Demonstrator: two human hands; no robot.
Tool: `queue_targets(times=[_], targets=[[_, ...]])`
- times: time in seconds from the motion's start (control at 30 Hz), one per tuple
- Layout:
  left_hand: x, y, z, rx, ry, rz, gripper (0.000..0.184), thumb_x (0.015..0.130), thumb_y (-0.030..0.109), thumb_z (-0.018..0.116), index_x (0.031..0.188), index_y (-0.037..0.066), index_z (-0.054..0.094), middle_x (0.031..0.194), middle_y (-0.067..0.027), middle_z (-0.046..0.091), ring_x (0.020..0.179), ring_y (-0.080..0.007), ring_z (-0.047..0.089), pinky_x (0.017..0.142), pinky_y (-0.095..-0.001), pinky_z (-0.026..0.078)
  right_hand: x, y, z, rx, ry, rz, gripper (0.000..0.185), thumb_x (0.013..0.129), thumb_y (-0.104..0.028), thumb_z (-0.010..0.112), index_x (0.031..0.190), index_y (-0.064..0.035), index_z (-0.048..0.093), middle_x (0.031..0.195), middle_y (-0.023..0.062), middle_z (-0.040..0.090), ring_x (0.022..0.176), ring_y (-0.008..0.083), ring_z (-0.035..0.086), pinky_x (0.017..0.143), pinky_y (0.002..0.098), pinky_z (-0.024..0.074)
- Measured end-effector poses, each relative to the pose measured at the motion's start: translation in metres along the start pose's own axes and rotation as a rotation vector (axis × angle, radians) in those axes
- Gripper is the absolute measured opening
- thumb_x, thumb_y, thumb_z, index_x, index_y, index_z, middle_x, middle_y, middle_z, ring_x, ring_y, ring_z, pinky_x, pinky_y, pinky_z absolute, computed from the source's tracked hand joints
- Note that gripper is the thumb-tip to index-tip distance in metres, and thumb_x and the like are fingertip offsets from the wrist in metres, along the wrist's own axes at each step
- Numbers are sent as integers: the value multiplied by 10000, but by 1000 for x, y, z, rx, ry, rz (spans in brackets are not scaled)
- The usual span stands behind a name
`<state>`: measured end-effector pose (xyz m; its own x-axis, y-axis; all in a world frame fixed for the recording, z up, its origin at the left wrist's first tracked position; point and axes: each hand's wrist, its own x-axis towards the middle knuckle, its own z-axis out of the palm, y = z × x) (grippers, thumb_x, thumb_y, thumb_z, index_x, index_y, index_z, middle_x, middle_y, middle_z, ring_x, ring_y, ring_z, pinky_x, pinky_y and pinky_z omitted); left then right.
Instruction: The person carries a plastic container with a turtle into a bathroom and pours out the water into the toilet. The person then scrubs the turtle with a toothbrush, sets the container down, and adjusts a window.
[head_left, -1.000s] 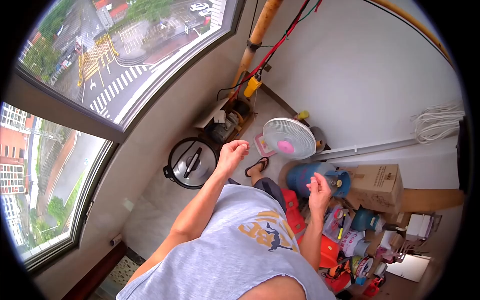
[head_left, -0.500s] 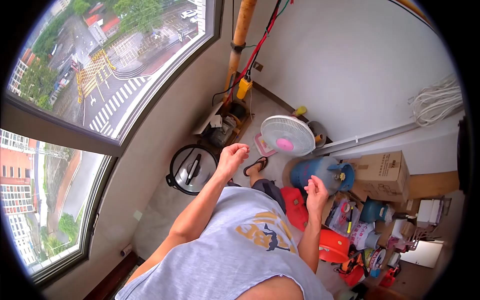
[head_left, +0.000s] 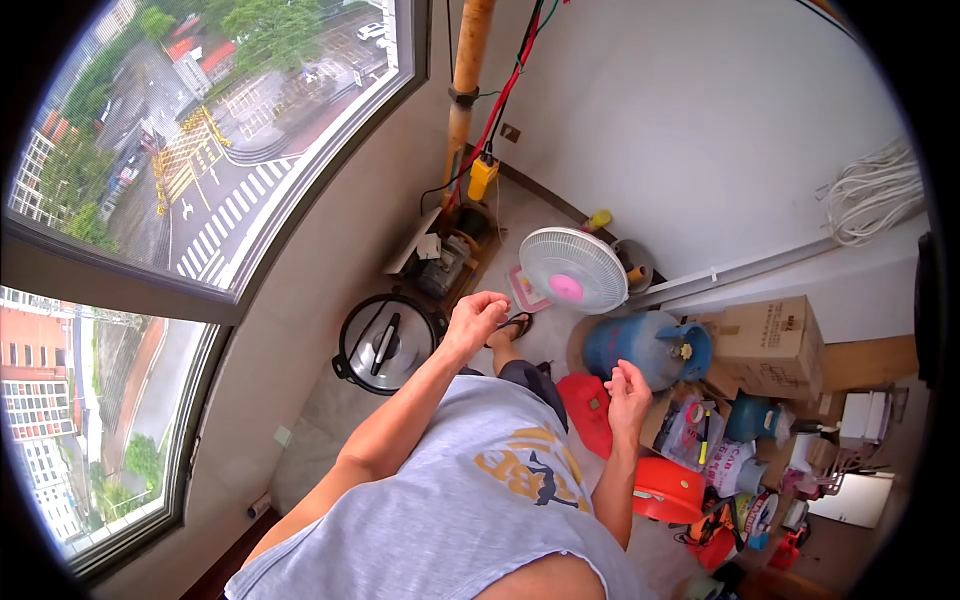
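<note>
My left hand [head_left: 478, 322] is raised in front of my body, its fingers curled and the fingertips pressed together. Anything in that pinch is too small or hidden to make out. Behind it on the floor are a sandalled foot [head_left: 510, 330] and the round pot with a glass lid [head_left: 385, 342]. To the right, my right hand [head_left: 628, 392] hangs in the air with its fingers bent in toward the thumb; whether it pinches something does not show. The blue gas cylinder [head_left: 632, 345] stands just beyond it. A gap separates the two hands.
A white fan with a pink hub [head_left: 570, 272] stands ahead near the wall. Cardboard box [head_left: 765, 340], red plastic basin [head_left: 668, 490] and assorted tools crowd the right. A motor-like machine [head_left: 440, 270] sits by the bamboo pole [head_left: 460, 130]. Windows [head_left: 240, 150] line the left.
The view has shifted slightly. My left hand sits a little lower and further right, my right hand slightly lower. Both keep about the same curled shape.
</note>
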<state>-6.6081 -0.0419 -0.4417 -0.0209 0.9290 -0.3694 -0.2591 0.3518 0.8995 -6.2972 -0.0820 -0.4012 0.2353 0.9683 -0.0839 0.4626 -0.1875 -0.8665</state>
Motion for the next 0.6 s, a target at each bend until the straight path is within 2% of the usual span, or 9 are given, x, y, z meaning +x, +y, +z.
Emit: queue_targets(times=[0.27, 0.3, 0.37, 0.47, 0.6], targets=[[-10, -8, -1, 3, 53, -4, 265, 899, 216, 566, 1054, 18, 649, 981, -57, 675, 887, -156, 631, 771, -298, 491, 6, 7, 5, -17, -93, 5, 252, 904, -109, 582, 1118, 13, 636, 889, 69, 670, 694, 119, 631, 641, 254, 506], [-15, -9, -3, -10, 103, 1, 265, 899, 216, 566, 1054, 18, 649, 981, -57, 675, 887, -156, 631, 771, -298, 491, 8, 8, 11, -15, -125, -2, 253, 905, -106, 582, 1122, 13, 634, 892, 70, 670, 694, 119, 630, 642, 252, 505], [-28, -9, -7, 182, 146, 56, 303, 876, 214, 575, 1059, -13, 656, 949, -87, 686, 876, -172, 651, 776, -312, 512, 7, 3, 18, -35, -203, -34, 249, 917, -109, 582, 1128, 14, 631, 913, 77, 663, 699, 119, 625, 644, 255, 512], [-57, -12, -14, 190, 226, 49, 334, 869, 238, 566, 1055, -25, 656, 897, -103, 688, 849, -154, 651, 768, -297, 509, -1, -18, 35, -49, -302, -36, 242, 909, -91, 582, 1119, 18, 632, 899, 78, 657, 693, 118, 618, 634, 253, 514], [-103, -29, -22, 149, 366, 71, 323, 869, 245, 566, 1034, -16, 662, 861, -76, 674, 802, -130, 614, 754, -285, 491, -5, -13, 55, -125, -518, -174, 228, 900, -78, 579, 1094, 23, 642, 863, 74, 661, 688, 124, 628, 635, 257, 516]])
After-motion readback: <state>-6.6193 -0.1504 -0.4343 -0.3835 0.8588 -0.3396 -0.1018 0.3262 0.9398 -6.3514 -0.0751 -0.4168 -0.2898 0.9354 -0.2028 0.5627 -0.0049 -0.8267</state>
